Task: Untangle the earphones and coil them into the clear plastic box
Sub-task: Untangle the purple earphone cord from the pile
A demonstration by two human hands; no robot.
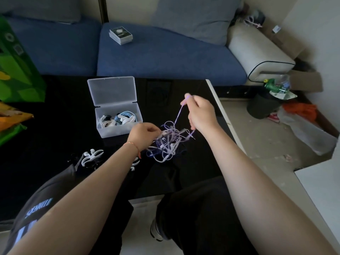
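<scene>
A tangle of purple earphones [169,142] hangs just above the black table [55,126]. My left hand [145,134] pinches the left side of the tangle. My right hand [199,112] is raised to the right and holds one strand of the cord pulled taut up to its fingertips. The clear plastic box [119,132] stands open behind my left hand, lid tipped back. Inside it lie coiled white and light blue earphones [119,118].
White earphone pieces [92,156] lie on the table at the front left. Green and orange bags [16,74] stand at the left edge. A blue sofa [156,56] with a card box [120,35] is behind. The table edge [219,103] drops to a cluttered floor on the right.
</scene>
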